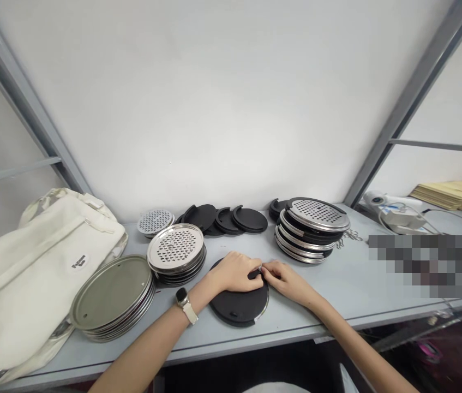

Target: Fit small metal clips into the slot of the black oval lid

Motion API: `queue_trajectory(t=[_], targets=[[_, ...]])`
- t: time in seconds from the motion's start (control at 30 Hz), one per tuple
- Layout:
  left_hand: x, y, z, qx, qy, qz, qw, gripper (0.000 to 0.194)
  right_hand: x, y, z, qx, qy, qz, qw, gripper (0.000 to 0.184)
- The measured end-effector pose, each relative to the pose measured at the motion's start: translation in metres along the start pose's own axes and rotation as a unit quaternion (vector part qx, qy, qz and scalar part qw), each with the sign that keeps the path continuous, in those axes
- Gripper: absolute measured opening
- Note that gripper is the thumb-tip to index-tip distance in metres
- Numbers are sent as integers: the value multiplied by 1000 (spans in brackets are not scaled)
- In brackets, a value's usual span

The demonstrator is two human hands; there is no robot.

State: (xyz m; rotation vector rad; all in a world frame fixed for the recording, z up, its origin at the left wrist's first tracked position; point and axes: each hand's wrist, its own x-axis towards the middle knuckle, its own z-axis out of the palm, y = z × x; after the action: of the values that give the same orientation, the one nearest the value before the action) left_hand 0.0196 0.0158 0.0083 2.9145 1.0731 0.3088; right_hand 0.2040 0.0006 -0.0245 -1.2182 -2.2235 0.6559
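A black round disc (237,308) with a raised rim lies flat on the grey shelf, with a small knob near its front edge and a shiny strip along its right front rim. My left hand (241,271), a watch at its wrist, is closed over the far part of this disc with fingers curled at the rim. Touching the same spot from the right, my right hand (282,277) pinches at the disc's far right edge. Something small and shiny shows between the fingertips, too little to name. The fingers cover that part of the rim.
Left of the disc stand a stack of perforated metal grater plates (177,248), a stack of olive-green round plates (112,292) and a cream cloth bag (42,273). Black discs (251,219) lie behind. Rightward are stacked rimmed graters (316,214), metal clips (351,236) and a white corded device (402,218).
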Motion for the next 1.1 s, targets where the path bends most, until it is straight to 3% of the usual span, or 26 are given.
queue_trajectory(t=[0.63,1.1], targets=[[2,-2,5,-1,-2,-17,1000,17,-2,10,3,12,-2,12,1000,32],[0,-1,3,8,15,1,1000,15,-2,5,2,-32,3,-8,999,40]])
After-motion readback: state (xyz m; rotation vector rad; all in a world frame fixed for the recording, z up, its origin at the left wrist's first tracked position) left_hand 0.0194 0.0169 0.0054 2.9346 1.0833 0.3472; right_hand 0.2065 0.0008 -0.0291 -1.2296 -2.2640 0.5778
